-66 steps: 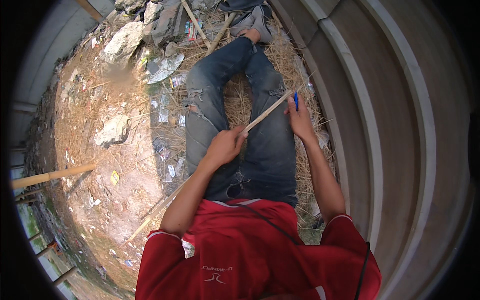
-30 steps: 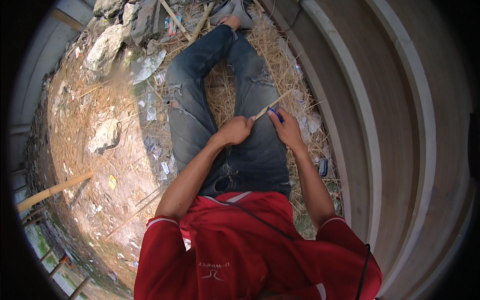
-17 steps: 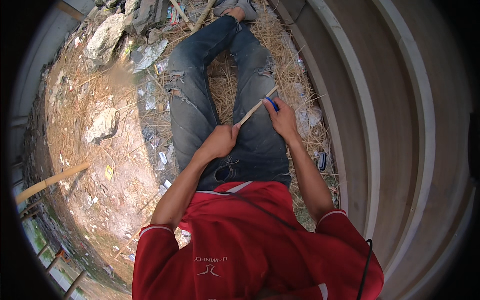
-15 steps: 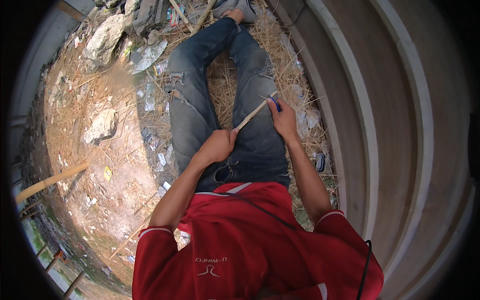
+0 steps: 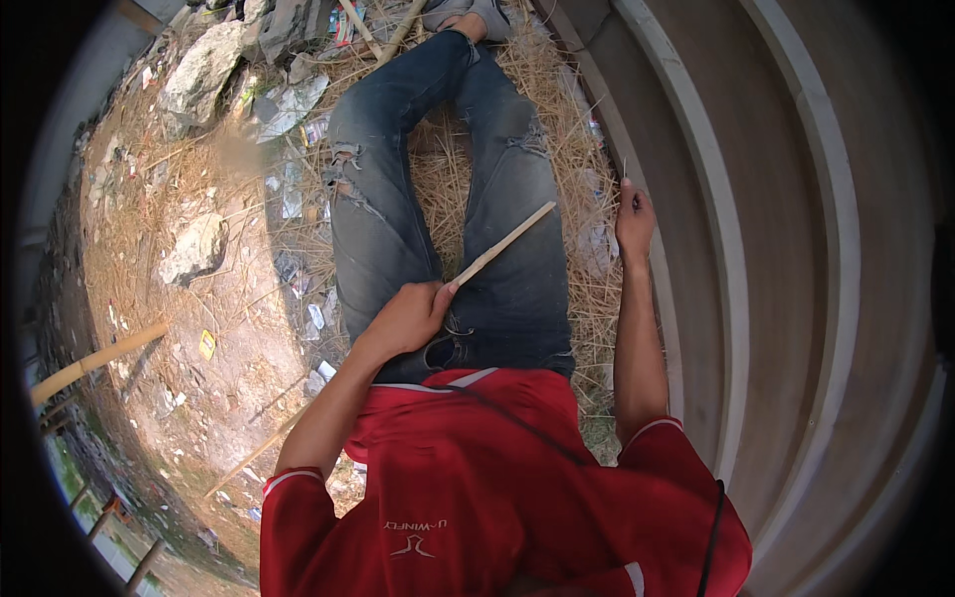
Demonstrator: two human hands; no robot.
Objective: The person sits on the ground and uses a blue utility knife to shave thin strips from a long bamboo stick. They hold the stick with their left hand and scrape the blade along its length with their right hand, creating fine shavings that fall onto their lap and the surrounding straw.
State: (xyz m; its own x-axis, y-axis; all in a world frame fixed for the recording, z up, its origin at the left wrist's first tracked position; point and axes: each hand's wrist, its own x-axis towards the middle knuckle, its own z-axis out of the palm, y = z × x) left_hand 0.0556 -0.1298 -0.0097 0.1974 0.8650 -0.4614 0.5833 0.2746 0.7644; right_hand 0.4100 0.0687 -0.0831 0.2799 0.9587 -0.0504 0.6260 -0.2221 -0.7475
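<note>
A pale, slim wooden stick (image 5: pixel 507 242) slants up and to the right across my lap. Its lower end sits in my left hand (image 5: pixel 413 313), which is closed round it above my thighs. Away to the right, beyond my leg, my right hand (image 5: pixel 634 219) is raised, fingers closed on a small knife. Only the knife's thin blade (image 5: pixel 626 167) sticks out past the fingertips; the handle is hidden in the grip. A gap separates the blade from the stick. Under the stick are my worn blue jeans (image 5: pixel 378 239), torn at the knees.
A ribbed grey-brown wall (image 5: pixel 696 229) stands close along my right side. Dry straw (image 5: pixel 443 179) and litter cover the ground around my legs. To the left lie a pale rock (image 5: pixel 196 249), a larger rock (image 5: pixel 204 75) and a bamboo pole (image 5: pixel 99 363).
My right hand, with the knife, has swung off the stick's far end, outward to the right towards the wall. My left hand and the stick have shifted slightly down and left.
</note>
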